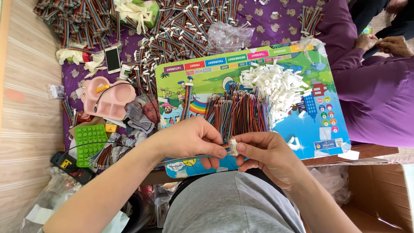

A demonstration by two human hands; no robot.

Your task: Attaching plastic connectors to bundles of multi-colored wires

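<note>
This looks like a home turned into a piecework spot, with people sitting on the floor rather than at benches. A child's colourful play table (258, 82) serves as the work surface, heaped with loose wires (239, 114) and white connectors (276, 84), while bundled cables (172, 34) lie spread over a purple patterned cloth (276, 21). Household odds and ends sit among them: a pink divided plate (108, 97), a phone (113, 59), a green mould (89, 142) and a cardboard box (379, 198).
</note>
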